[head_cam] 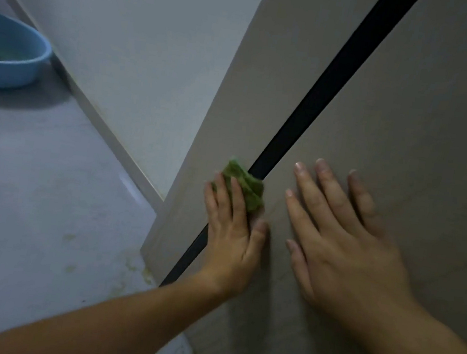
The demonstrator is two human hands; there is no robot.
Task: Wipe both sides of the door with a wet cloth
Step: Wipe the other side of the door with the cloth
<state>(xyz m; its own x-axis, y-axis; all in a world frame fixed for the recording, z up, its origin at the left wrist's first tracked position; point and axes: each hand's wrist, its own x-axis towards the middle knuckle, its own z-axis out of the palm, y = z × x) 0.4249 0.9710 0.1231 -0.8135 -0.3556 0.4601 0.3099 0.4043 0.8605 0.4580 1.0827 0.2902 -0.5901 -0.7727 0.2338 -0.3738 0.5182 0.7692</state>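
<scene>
The door (396, 114) fills the right half of the view, a beige panel with a black strip (317, 104) running along it from the top right down toward the floor. The left hand (232, 232) presses a bunched green cloth (244, 182) flat against the door, right on the black strip, its fingers lying together over the cloth and its thumb closing on the cloth's near edge. Just to the right, the right hand (345, 237) lies palm-down on the bare door face, fingers spread apart and holding nothing. On the far left, a blue basin (18, 71) sits on the grey floor (33, 196) beside the white wall (130, 46) (something greenish lies inside it, too dim to identify). Yellowish stains mark the floor near the door's bottom edge.
</scene>
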